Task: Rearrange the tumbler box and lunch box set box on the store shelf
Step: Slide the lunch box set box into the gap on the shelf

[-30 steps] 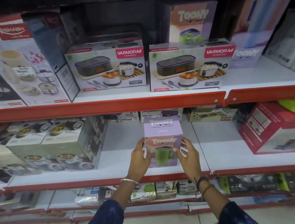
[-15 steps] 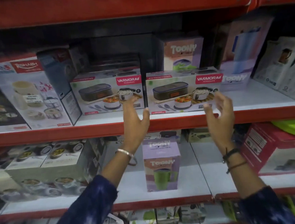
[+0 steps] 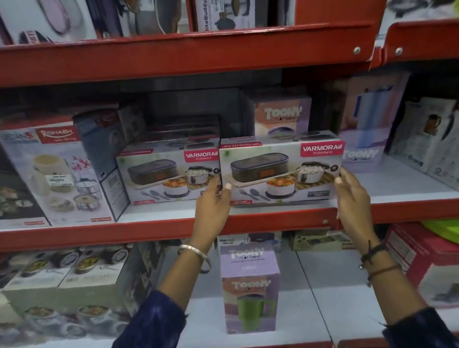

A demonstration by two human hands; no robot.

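Note:
A white Varmora lunch box set box [image 3: 281, 169] sits at the front of the middle shelf [image 3: 155, 229]. My left hand [image 3: 214, 202] grips its lower left corner and my right hand [image 3: 352, 191] grips its lower right corner. A second, identical lunch box set box [image 3: 168, 173] stands just to its left, touching it. The purple Toony tumbler box [image 3: 249, 285], with a green mug pictured on it, stands upright and alone on the lower shelf, below and between my forearms.
Another Toony box [image 3: 283, 117] stands behind the held box, and a taller Toony box [image 3: 365, 135] to its right. A Rishabh box [image 3: 52, 171] fills the left of the middle shelf. A red box [image 3: 436, 264] and grey boxes [image 3: 67, 291] flank the tumbler box.
My hands let go of the tumbler box on the lower shelf, rose to the middle shelf, and now close on the right lunch box set box. The camera has tilted upward.

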